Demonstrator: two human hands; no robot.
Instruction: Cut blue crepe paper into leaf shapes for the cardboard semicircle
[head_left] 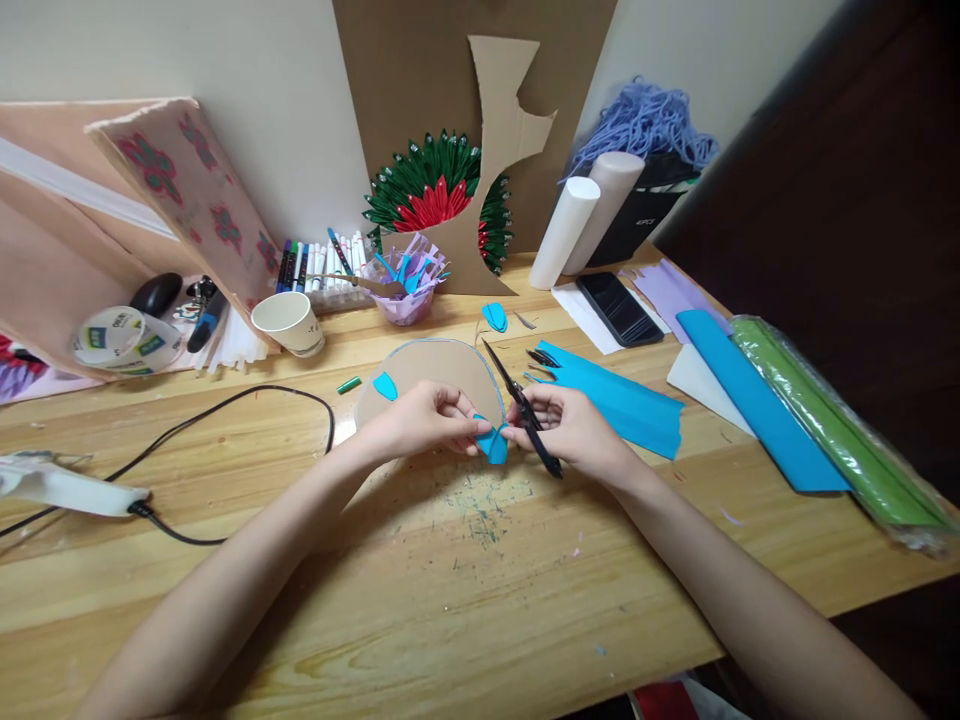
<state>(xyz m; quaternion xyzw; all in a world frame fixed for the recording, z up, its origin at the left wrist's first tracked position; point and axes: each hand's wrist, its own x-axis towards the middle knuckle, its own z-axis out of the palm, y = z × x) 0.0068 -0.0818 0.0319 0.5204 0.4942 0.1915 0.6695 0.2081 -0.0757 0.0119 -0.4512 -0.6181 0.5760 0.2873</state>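
Note:
My left hand pinches a small blue paper piece just above the wooden desk. My right hand holds black scissors in its closed fingers, blades pointing up and away, and its fingertips also touch the blue piece. Behind my hands lies a rounded cardboard piece with a blue petal on it. Another blue petal lies further back.
A blue paper sheet lies right of my hands, then rolled blue paper and green paper. A glue gun with black cable is at left. Paper cup, markers, phone, tape roll stand behind.

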